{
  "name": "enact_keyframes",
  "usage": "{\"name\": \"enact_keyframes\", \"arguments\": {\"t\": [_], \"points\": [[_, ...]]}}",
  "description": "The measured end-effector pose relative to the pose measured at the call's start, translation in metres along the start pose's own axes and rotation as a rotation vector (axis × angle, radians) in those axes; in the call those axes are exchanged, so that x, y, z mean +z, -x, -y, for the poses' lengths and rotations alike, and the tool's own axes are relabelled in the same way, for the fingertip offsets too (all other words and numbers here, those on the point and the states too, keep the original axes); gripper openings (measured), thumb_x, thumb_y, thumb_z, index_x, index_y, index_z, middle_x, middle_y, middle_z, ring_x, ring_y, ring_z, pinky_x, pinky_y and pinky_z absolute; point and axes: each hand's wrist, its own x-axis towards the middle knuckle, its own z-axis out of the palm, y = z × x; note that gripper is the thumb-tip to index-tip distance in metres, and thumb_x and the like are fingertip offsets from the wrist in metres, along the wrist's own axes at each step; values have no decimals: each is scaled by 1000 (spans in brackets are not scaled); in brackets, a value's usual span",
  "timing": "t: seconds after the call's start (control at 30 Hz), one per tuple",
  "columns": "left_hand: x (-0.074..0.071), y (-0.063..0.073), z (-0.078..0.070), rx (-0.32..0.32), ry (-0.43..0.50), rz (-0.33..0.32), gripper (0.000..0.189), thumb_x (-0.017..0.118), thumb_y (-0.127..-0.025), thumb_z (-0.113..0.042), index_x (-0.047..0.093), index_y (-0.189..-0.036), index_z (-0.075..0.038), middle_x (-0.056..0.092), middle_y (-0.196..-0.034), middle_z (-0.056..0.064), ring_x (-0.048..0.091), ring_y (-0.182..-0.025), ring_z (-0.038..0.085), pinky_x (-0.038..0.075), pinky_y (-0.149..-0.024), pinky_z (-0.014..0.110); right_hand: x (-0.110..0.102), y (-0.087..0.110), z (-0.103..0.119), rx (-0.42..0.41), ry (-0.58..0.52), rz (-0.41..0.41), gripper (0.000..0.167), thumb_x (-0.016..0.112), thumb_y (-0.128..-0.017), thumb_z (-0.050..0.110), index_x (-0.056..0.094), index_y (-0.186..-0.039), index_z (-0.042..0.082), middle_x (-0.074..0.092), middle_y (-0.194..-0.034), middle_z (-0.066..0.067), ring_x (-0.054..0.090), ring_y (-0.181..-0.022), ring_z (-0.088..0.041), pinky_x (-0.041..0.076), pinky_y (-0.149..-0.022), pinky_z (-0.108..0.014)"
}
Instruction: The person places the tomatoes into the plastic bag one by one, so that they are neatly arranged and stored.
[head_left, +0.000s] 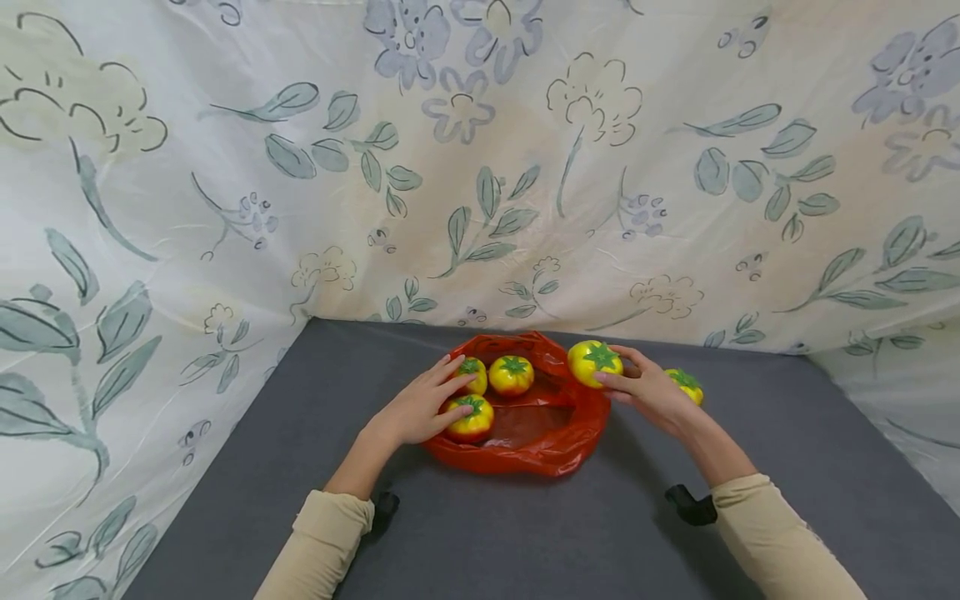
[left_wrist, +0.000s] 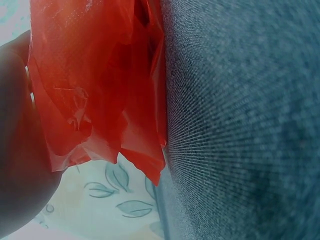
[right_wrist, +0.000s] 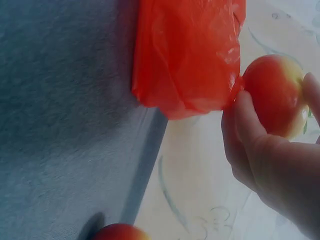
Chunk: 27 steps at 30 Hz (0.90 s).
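Note:
A red plastic bag sits with its mouth wide on the dark table. Inside, on its left side, are a yellow-red tomato with a green star-shaped top, a second tomato behind it and a third tomato partly under fingers. My left hand rests over the bag's left rim, fingers and thumb extended across the tomatoes there. Over the right rim, my right hand grips another tomato between thumb and fingers; the right wrist view shows that tomato's red underside beside the bag.
One more tomato lies on the table to the right, partly hidden behind the right hand. A floral cloth hangs behind the grey table and along its sides. Black bands show at the wrists.

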Motion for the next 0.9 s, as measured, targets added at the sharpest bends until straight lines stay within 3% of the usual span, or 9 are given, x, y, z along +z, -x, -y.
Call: {"name": "enact_keyframes", "arguments": {"t": [0.33, 0.9], "points": [[0, 0, 2, 9, 1, -1, 57, 54, -96, -40, 42, -145, -14, 21, -156, 13, 9, -143, 31, 18, -111, 52, 17, -4, 18, -1, 29, 3, 82, 65, -92, 25, 12, -152, 9, 29, -140, -26, 50, -110, -23, 41, -100, -39], [1, 0, 4, 9, 0, -15, 58, 55, -96, -41, 42, -145, -14, 21, -155, 13, 10, -143, 32, 19, -110, 53, 49, -21, 9, 53, -16, 65, 77, 67, -91, 22, 19, -149, 11, 31, -134, -25, 51, -109, -27, 38, -102, -44]]}}
